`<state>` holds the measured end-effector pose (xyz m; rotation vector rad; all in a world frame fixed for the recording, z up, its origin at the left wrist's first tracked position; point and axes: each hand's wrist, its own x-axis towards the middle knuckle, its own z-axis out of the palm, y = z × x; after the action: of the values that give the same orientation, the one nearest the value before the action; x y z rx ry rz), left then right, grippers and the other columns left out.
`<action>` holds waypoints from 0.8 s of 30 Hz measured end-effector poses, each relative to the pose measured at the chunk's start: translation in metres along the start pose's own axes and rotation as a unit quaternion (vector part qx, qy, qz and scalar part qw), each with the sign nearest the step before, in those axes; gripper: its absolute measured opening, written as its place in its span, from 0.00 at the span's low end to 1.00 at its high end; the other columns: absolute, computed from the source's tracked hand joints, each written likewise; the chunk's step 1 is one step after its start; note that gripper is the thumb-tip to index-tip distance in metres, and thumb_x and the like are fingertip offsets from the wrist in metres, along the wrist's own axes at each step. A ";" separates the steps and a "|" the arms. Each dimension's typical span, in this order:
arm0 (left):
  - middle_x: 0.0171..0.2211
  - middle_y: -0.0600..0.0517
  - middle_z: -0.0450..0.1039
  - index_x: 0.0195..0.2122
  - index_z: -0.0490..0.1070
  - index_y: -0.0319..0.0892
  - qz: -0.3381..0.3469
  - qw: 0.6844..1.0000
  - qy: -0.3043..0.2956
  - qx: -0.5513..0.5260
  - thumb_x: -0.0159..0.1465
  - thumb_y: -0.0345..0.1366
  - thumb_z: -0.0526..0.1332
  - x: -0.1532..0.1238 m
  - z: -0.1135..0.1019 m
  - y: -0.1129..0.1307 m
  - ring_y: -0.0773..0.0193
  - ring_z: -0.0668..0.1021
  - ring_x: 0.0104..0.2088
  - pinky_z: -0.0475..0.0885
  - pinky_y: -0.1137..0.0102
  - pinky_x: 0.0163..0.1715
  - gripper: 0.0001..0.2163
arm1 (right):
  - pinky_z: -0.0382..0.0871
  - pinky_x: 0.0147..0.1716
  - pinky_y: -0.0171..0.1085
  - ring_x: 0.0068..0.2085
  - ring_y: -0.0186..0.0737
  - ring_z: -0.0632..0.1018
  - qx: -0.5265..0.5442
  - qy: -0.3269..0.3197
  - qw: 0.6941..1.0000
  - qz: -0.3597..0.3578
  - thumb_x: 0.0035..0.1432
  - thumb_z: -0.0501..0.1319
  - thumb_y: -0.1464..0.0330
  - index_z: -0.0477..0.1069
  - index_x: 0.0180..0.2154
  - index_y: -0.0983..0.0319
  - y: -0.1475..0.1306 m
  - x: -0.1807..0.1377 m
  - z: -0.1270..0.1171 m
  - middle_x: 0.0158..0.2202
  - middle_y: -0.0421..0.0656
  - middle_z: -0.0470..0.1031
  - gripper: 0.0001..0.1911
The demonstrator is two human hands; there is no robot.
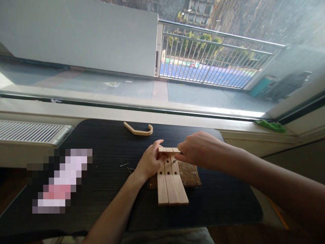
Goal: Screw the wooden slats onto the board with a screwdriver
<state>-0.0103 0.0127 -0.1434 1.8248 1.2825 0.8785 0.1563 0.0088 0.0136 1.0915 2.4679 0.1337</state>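
A small wooden assembly of light slats (pixel 172 193), with several dark round holes, lies on a piece of brown cardboard (pixel 191 174) on the black table. My left hand (pixel 149 162) grips its far left side, the thumb side against the wood and a finger raised. My right hand (pixel 193 147) is closed at the far right corner, over a screw head (pixel 174 161) in a hole. Something thin and dark shows at its fingertips, too small to name. A few loose screws (pixel 124 165) lie left of my left hand.
A hook-shaped wooden piece (pixel 139 130) lies near the table's far edge. At the left sits a blurred-out pinkish item (pixel 67 173). Beyond the black table (pixel 106 203) are a radiator (pixel 33 132), a window sill and a green cloth (pixel 270 126).
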 end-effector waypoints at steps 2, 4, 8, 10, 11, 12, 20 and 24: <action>0.41 0.45 0.77 0.57 0.64 0.38 0.001 1.000 -0.003 0.001 0.64 0.35 0.58 0.000 0.000 0.000 0.57 0.79 0.42 0.73 0.63 0.45 0.20 | 0.46 0.20 0.38 0.24 0.41 0.76 0.004 0.002 1.000 0.004 0.69 0.52 0.60 0.79 0.29 0.64 -0.001 0.002 -0.001 0.23 0.50 0.78 0.23; 0.41 0.44 0.77 0.57 0.64 0.37 0.006 1.000 -0.009 0.000 0.65 0.37 0.57 0.000 -0.001 0.000 0.56 0.79 0.42 0.73 0.62 0.45 0.20 | 0.47 0.20 0.38 0.26 0.43 0.77 0.011 0.003 1.000 0.007 0.69 0.52 0.59 0.79 0.29 0.64 -0.002 0.004 -0.002 0.24 0.51 0.78 0.24; 0.44 0.42 0.76 0.56 0.65 0.37 0.014 1.000 -0.009 -0.004 0.64 0.38 0.58 0.001 -0.001 0.001 0.55 0.79 0.42 0.74 0.61 0.44 0.20 | 0.50 0.20 0.38 0.29 0.46 0.80 0.025 -0.005 0.999 0.037 0.68 0.53 0.58 0.80 0.29 0.64 -0.007 0.007 -0.005 0.26 0.52 0.80 0.24; 0.45 0.41 0.77 0.55 0.66 0.37 0.018 1.000 -0.002 0.002 0.64 0.38 0.59 0.001 -0.002 0.002 0.54 0.79 0.42 0.74 0.61 0.44 0.19 | 0.52 0.20 0.38 0.30 0.47 0.81 0.030 -0.006 0.998 0.053 0.67 0.54 0.58 0.80 0.29 0.65 -0.008 0.008 -0.006 0.27 0.52 0.80 0.23; 0.45 0.41 0.77 0.54 0.67 0.37 0.021 1.000 0.001 0.005 0.64 0.39 0.59 0.001 -0.002 0.003 0.54 0.79 0.43 0.74 0.61 0.45 0.19 | 0.53 0.20 0.38 0.31 0.48 0.81 0.032 -0.007 0.998 0.059 0.67 0.54 0.58 0.80 0.29 0.65 -0.008 0.008 -0.007 0.27 0.52 0.81 0.23; 0.45 0.40 0.77 0.53 0.67 0.37 0.024 1.000 0.003 0.008 0.64 0.39 0.59 0.001 -0.002 0.003 0.53 0.79 0.43 0.74 0.60 0.45 0.18 | 0.54 0.20 0.38 0.31 0.48 0.81 0.035 -0.007 0.997 0.063 0.67 0.54 0.59 0.80 0.30 0.65 -0.008 0.008 -0.007 0.28 0.53 0.81 0.23; 0.45 0.42 0.77 0.51 0.69 0.38 0.030 1.000 0.002 0.009 0.65 0.38 0.59 0.002 -0.003 0.004 0.55 0.79 0.44 0.74 0.62 0.46 0.15 | 0.61 0.21 0.38 0.32 0.51 0.82 0.053 -0.010 0.993 0.101 0.66 0.54 0.61 0.80 0.31 0.65 -0.010 0.011 -0.004 0.29 0.55 0.81 0.22; 0.46 0.41 0.77 0.51 0.69 0.38 0.026 1.000 -0.002 0.010 0.65 0.39 0.59 0.002 -0.003 0.003 0.54 0.79 0.45 0.74 0.62 0.46 0.15 | 0.62 0.22 0.39 0.32 0.52 0.82 0.057 -0.011 0.991 0.121 0.66 0.54 0.63 0.80 0.30 0.65 -0.011 0.011 -0.004 0.28 0.56 0.80 0.20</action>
<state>-0.0114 0.0141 -0.1394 1.8808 1.2508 0.8924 0.1404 0.0092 0.0110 1.4315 2.3398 0.0542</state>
